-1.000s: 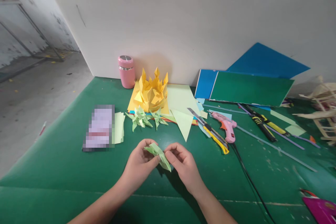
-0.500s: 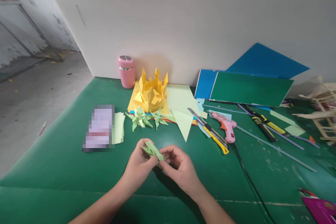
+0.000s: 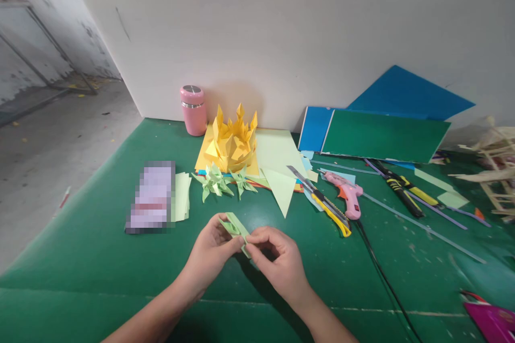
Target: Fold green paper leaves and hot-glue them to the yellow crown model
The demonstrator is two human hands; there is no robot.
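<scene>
A small piece of folded light green paper (image 3: 237, 226) is held above the table between both hands. My left hand (image 3: 213, 249) is closed on its left side, the thumb pressing along the lower edge. On the right, my right hand (image 3: 277, 260) pinches the paper's edge between thumb and fingertips. Just beyond the hands lie light green origami flowers (image 3: 217, 182). Behind these, a yellow folded-paper crown (image 3: 231, 144) sits on a stack of coloured paper. A light green paper triangle (image 3: 281, 190) points toward my hands.
To the left are a blurred-out phone-like object (image 3: 153, 195) and small green paper slips (image 3: 182, 197). A pink flask (image 3: 193, 111) stands at the back. On the right lie a yellow utility knife (image 3: 328, 209), a pink glue gun (image 3: 346, 190) with its cord, and pliers (image 3: 398, 193).
The folded green paper has been turned and opened out between my fingers, showing a longer flat strip. Both hands stay in nearly the same place.
</scene>
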